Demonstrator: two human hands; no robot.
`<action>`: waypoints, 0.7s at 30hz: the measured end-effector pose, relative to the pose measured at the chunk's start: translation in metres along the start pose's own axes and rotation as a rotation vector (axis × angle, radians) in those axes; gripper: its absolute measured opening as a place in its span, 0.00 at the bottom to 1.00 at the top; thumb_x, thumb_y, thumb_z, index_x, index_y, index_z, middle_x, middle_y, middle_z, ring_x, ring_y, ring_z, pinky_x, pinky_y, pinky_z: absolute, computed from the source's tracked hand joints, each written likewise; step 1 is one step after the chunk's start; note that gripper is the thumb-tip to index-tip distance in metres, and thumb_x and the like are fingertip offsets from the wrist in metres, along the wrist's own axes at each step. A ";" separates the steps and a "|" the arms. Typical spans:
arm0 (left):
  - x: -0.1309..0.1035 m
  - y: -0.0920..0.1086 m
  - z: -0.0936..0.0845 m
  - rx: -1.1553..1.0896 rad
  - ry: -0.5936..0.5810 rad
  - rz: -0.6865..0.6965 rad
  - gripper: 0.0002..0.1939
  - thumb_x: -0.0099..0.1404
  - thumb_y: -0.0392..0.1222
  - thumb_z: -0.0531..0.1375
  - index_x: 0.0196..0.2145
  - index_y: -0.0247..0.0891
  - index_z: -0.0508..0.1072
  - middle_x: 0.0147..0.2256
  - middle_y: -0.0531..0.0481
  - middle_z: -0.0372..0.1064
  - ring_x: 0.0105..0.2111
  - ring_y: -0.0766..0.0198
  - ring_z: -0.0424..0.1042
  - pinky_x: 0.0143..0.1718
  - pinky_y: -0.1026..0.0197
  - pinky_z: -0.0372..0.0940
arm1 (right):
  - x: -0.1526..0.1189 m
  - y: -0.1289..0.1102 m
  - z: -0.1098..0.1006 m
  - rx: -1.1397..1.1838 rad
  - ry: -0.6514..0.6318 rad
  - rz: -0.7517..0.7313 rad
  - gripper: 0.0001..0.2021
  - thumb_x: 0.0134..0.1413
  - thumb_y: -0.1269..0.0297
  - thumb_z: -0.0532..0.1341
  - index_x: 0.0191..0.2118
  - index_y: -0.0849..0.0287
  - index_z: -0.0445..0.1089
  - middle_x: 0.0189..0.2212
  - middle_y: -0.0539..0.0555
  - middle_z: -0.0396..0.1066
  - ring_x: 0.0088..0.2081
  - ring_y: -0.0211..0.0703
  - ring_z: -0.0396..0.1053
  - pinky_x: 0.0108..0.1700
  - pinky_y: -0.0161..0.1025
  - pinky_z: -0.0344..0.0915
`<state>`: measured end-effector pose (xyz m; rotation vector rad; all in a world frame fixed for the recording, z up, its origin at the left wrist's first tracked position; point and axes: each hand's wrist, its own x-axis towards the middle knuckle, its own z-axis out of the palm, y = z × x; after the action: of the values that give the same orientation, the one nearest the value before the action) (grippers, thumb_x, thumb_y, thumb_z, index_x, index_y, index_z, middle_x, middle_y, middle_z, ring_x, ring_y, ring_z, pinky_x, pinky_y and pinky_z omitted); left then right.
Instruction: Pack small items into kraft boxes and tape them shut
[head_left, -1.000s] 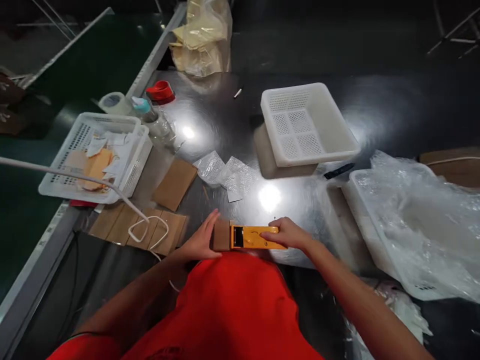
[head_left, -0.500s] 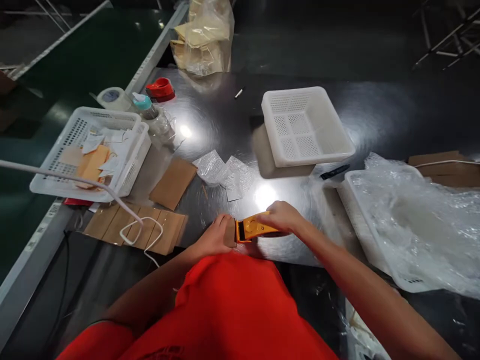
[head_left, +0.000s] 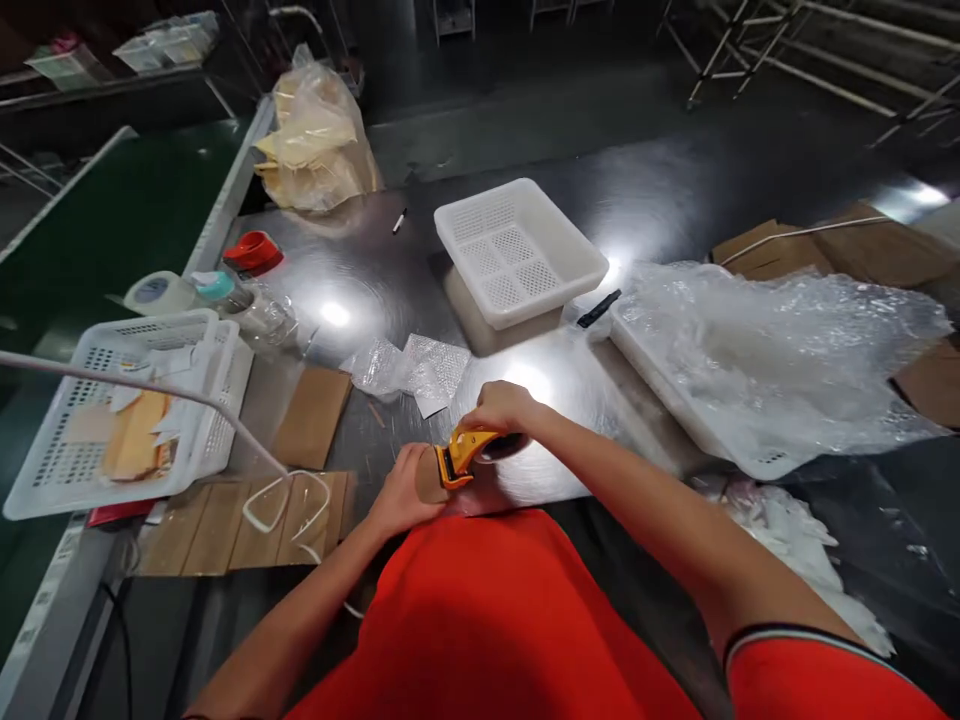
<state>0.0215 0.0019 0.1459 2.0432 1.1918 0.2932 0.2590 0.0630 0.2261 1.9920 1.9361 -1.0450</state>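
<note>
My right hand [head_left: 501,408] is closed around a yellow tape dispenser [head_left: 466,447], with a roll of tape partly visible under the palm. The dispenser's black-edged head meets a small brown cardboard box [head_left: 430,477] near the table's front edge. My left hand [head_left: 403,497] grips that box from its left side and covers most of it. Just beyond my hands lie crumpled pieces of bubble wrap [head_left: 439,368] and a flat brown cardboard piece [head_left: 312,418].
A white basket [head_left: 517,300] stands mid-table, a black cutter [head_left: 598,309] beside it. Plastic film covers a white tray [head_left: 667,410] at right. At left are a basket of papers [head_left: 45,470], a bottle [head_left: 217,287], a red tape dispenser [head_left: 253,252] and a row of brown boxes [head_left: 217,525].
The view has swung right and up, so things sit further left. My right hand has tilted the tape dispenser more steeply against the box. My left hand keeps its hold.
</note>
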 end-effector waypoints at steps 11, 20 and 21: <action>0.003 -0.010 -0.011 -0.028 -0.183 0.020 0.47 0.47 0.40 0.67 0.61 0.40 0.50 0.55 0.41 0.51 0.56 0.50 0.60 0.58 0.47 0.59 | -0.004 0.039 0.029 0.108 -0.023 -0.131 0.25 0.45 0.40 0.56 0.23 0.60 0.73 0.19 0.52 0.68 0.24 0.39 0.64 0.25 0.34 0.52; 0.004 -0.009 -0.014 -0.070 -0.228 0.005 0.47 0.46 0.38 0.67 0.61 0.43 0.52 0.56 0.42 0.51 0.56 0.50 0.60 0.57 0.50 0.60 | -0.027 0.114 0.098 0.573 -0.101 -0.149 0.26 0.44 0.36 0.53 0.17 0.57 0.57 0.14 0.44 0.52 0.19 0.33 0.52 0.21 0.33 0.47; 0.004 -0.008 -0.014 -0.068 -0.235 -0.003 0.47 0.46 0.38 0.67 0.61 0.43 0.53 0.56 0.43 0.50 0.56 0.50 0.60 0.57 0.51 0.60 | -0.029 0.120 0.100 0.593 -0.100 -0.152 0.27 0.43 0.35 0.53 0.17 0.56 0.56 0.14 0.44 0.51 0.19 0.33 0.51 0.21 0.33 0.46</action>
<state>0.0112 0.0146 0.1501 1.9559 1.0265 0.0866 0.3372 -0.0350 0.1282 2.0116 1.8978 -1.8998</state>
